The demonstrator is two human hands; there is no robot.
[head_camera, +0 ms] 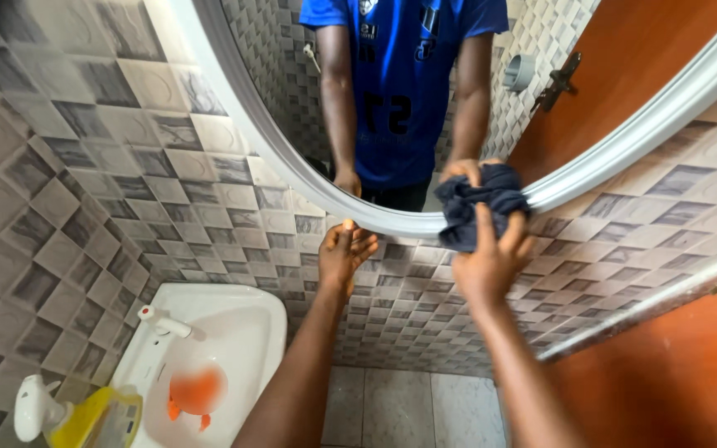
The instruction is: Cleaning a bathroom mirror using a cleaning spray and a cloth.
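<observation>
Dark blue cloth bunched against mirror lower rim, clenched in right hand; left hand loosely open, fingertips touching rim; white sink below mirror

Yellow spray bottle with white trigger head at the white sink's left edge.

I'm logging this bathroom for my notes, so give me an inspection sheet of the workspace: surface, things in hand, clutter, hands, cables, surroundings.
Surface: round mirror with a white frame on a grey patterned tiled wall.
Job's things: dark blue cloth pressed at the mirror's lower rim.
Clutter: yellow spray bottle with white trigger beside the white sink; something orange lies in the basin.
Hands: right hand grips the cloth; left hand touches the frame's bottom edge.
Cables: nothing seen.
Surroundings: orange door at right; white tap.
</observation>
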